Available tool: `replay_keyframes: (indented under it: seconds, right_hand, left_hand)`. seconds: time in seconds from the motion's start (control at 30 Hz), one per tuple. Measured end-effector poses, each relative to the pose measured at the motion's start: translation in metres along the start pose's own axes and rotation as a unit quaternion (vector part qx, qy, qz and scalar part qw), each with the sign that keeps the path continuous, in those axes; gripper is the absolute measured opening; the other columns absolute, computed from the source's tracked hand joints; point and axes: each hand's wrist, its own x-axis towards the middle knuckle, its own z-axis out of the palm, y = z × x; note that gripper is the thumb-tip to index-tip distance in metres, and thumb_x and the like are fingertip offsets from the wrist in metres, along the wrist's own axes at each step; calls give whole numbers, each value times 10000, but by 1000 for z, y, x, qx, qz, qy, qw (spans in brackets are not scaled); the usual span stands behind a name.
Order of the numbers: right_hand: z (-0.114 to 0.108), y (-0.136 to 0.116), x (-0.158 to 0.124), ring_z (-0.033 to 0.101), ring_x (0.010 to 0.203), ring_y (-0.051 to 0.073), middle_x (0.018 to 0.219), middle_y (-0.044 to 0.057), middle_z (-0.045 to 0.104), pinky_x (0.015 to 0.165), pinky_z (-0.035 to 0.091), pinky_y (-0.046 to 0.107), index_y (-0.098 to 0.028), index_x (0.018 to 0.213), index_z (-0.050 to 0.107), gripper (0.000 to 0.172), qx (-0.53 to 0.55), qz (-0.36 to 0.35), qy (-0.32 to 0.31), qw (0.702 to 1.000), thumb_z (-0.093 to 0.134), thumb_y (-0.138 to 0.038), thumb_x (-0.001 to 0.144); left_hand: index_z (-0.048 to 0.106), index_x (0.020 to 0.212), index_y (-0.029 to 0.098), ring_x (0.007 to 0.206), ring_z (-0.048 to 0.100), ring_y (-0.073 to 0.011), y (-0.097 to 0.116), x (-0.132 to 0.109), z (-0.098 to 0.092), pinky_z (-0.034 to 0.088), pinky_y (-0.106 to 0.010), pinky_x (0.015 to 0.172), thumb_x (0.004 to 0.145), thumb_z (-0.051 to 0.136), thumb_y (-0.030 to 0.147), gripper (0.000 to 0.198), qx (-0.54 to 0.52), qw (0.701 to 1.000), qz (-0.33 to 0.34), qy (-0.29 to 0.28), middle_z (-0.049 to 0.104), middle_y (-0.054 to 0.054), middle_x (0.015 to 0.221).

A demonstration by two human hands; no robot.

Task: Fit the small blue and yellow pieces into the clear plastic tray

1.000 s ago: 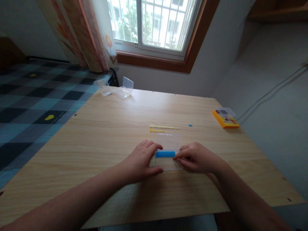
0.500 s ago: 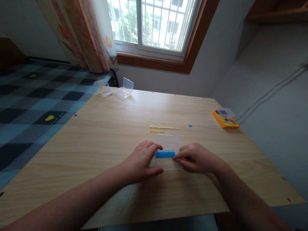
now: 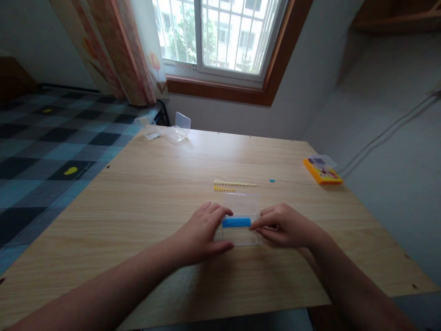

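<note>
Here's the work at the near part of the pale wood-grain bench [image 3: 138, 197]: a clear plastic box with its lid back [image 3: 239, 236], and in its upper part a bright blue, lengthwise-lined strip bundle [image 3: 236, 222]. The step in hand looks like fine handling of that blue bundle inside the box. Left hand [image 3: 208, 232] spread wide, spanning the box's left end, a finger at the bundle's upper left corner and the thumb along the near edge, apparently bracing it. Right hand [image 3: 284, 225] much narrower, fingers curled, index fingertip right by the bundle's right end; whether those fingers pinch a piece, I can't tell at this size. The next move, I'd judge, calls for a steady box and light, precise fingertip work. Just beyond the lid, a short row of small yellow pieces [image 3: 223, 189], then a longer row of small cream pieces [image 3: 237, 184]; off to the right, tiny blue pieces [image 3: 272, 180], and near the bench's right edge, an orange case with a clear lid [image 3: 324, 174].
</note>
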Motion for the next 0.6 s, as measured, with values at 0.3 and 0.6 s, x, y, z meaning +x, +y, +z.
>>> replay_keyframes:
  seconds: [0.3,0.6]
  right_hand:
    - [-21,64,-12,610,723,183,905,89,744,641,467,305,-166,1006,789,275,-48,182,419,888,572,-319,938]
    - [0,123,0,636,849,222,1038,124,718,820,538,361,-147,1152,774,383,-99,279,374,879,568,-277,856]
  left_hand:
    - [582,1255,232,1232,546,-310,-1,-1,-3,417,-502,1118,777,785,363,536,-5,1000,9,5,622,-89,1284]
    - [575,1266,243,1223,553,-306,-3,0,-3,445,-500,1091,790,755,371,525,0,1000,19,15,626,-88,1280]
